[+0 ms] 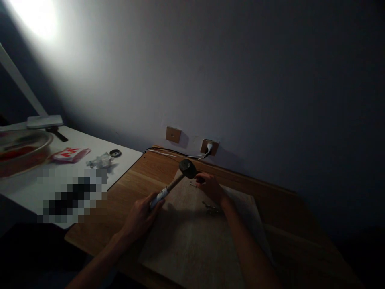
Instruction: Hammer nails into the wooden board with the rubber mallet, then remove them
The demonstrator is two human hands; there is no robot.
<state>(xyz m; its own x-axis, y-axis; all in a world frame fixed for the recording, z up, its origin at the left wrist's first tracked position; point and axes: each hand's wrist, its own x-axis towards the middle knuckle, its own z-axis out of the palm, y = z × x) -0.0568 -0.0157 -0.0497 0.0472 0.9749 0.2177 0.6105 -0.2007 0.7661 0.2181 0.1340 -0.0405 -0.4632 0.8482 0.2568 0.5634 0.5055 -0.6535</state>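
Note:
My left hand (144,214) is wrapped round the pale-wrapped grip of a mallet (188,168). The mallet slants up to the right, its dark head over the far part of a light board (189,237). Beside the head, my right hand (210,186) has its fingers bent together in a pinch; what they hold, if anything, is too dark to make out. Just below those fingertips a small metal piece like a nail (193,184) shows on the board. Several small metal pieces (211,208) lie in a loose group near my right wrist.
The board rests on a wooden table (300,233) against the wall. Behind it are a wall plate (173,135) and a socket (209,147) with a white plug and cables. A white table (126,150) at left bears a clear bowl (27,156), a red-marked packet (70,154) and crumpled plastic (102,161).

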